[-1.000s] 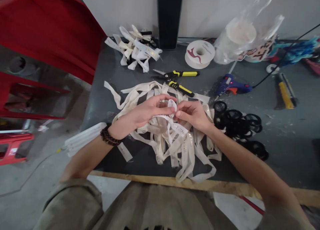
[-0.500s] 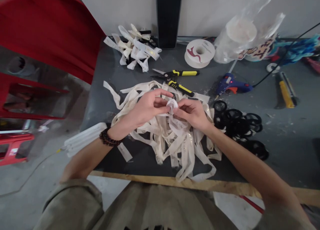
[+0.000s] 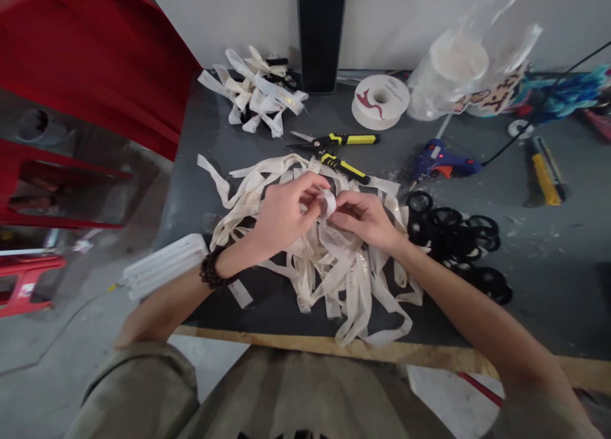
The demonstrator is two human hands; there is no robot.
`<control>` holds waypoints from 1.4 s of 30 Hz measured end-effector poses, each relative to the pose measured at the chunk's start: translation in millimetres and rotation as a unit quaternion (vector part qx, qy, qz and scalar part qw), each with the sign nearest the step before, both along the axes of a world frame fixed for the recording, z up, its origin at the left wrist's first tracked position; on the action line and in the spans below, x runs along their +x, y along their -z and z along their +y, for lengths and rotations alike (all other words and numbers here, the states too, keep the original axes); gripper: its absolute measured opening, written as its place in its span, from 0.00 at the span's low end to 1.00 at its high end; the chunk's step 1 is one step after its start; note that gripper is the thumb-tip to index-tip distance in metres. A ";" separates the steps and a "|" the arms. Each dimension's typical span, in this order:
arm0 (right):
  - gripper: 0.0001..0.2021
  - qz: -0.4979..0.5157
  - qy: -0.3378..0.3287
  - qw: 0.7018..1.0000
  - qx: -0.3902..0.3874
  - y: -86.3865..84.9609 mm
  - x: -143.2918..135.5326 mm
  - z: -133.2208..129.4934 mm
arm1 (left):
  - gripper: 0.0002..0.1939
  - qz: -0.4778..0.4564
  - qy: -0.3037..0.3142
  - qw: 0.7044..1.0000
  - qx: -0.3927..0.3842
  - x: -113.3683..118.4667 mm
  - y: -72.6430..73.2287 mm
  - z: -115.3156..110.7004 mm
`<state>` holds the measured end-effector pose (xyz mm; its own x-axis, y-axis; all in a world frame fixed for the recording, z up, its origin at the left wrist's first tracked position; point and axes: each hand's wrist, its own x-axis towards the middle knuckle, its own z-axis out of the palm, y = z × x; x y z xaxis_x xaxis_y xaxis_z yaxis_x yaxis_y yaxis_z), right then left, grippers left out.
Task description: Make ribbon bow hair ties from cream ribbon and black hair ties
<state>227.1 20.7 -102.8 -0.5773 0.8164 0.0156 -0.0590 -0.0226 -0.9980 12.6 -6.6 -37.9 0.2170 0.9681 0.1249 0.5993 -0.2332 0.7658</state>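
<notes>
Between my hands a white printed ribbon (image 3: 328, 203) is curled into a small loop, with its loose length hanging below. My left hand (image 3: 289, 211) pinches the loop from the left, thumb and fingers bent round it. From the right, my right hand (image 3: 365, 219) closes thumb and fingers on the same ribbon. Beneath both hands spreads a tangled heap of cream ribbons (image 3: 353, 286), some with gold print. Yellow-and-black scissors (image 3: 334, 149) lie spread just beyond the heap. Exactly where the fingertips meet the ribbon is partly hidden.
Black hair ties (image 3: 458, 235) lie right of the heap. A blue glue gun (image 3: 442, 161), a ribbon spool (image 3: 367, 114) and a yellow utility knife (image 3: 545, 175) are farther back. Finished-looking bows (image 3: 262, 95) pile at back left. White sticks (image 3: 165, 264) jut over the table's left edge.
My left hand has turned, its fingers curling in more tightly and its wrist shifting right. The ribbon loop has rotated slightly. My right hand has moved very little.
</notes>
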 end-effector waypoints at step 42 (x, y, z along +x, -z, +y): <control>0.19 0.078 0.027 0.991 -0.109 1.2 -7.1 1.5 | 0.16 -0.045 0.000 0.997 -0.061 -2.3 11.7 3.4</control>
<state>220.0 22.2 -103.9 -0.5372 0.8398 -0.0780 -0.2194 -0.2285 -0.9485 10.3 -3.2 -49.6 0.2110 0.9772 0.0244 0.5265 -0.1346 0.8394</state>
